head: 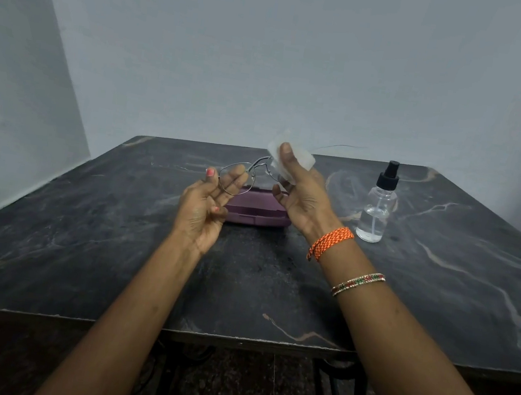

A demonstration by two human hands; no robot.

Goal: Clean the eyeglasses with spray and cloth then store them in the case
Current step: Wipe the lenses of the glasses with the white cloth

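Clear plastic bottle (377, 209): stands upright on the table (81, 240), right of the hands; black spray top; clear liquid fills roughly the lower third, thin tube running down inside.
Case (255, 215): purple, hard-looking, rounded oblong; lies flat mid-table; looks closed, so contents cannot be told; both hands hide part of it.
Glasses (238, 176): thin metal wire frame, rounded lenses; held up above the case, clear of the table.
Left hand (206, 210): palm up, fingers loosely curled; fingertips pinch the rim of the left-side lens; nails painted orange-pink.
Right hand (302, 193): thumb pressed on a cloth (290, 158), fingers closed behind it, clamping cloth over the other lens.
Cloth: white, thin, crumpled; hides that lens almost wholly.
Wrist: orange braided thread (331, 243) and a beaded bangle (358, 284) on the right forearm.
Table: dark stone, pale veins, dull polish; near edge slightly chipped.
Behind: plain grey wall (272, 49); thin wire (338, 147) at the table's far edge.
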